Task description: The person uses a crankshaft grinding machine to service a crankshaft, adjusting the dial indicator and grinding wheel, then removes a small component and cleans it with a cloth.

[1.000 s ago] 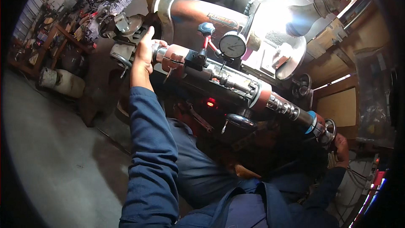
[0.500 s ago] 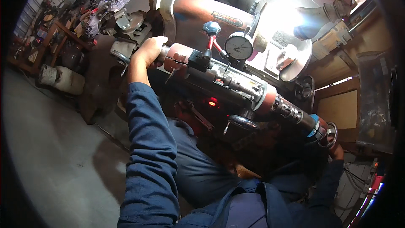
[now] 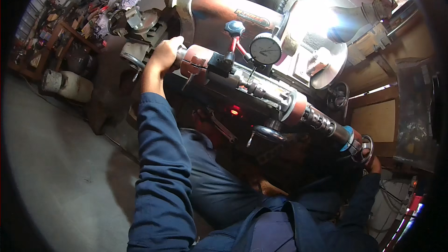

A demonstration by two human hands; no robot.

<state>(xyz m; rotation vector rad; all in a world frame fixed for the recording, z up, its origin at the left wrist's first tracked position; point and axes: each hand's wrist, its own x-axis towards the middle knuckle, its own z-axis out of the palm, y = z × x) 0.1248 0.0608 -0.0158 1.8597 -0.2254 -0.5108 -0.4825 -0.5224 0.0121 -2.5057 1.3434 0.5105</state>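
My left hand is closed around the round metal end piece at the left end of a long machine fixture. Its thumb lies along the top. Down at the far right, my right hand grips a shiny handwheel; its fingers are partly hidden by the wheel. Between the two reddish supports, left and right, runs a slim metal shaft. Above it stands a round dial gauge, carried by a red jointed arm with a blue knob.
Behind the fixture lies a large reddish machine housing. A bright lamp glares at the upper right. Another handwheel with a crank sticks out toward my legs. On the left floor lies a pale cylinder, with cluttered metal parts beyond.
My left hand has turned slightly on the end piece, and more of the metal shows beside the fingers. The left forearm has shifted a little leftward. My right hand stays at its handwheel.
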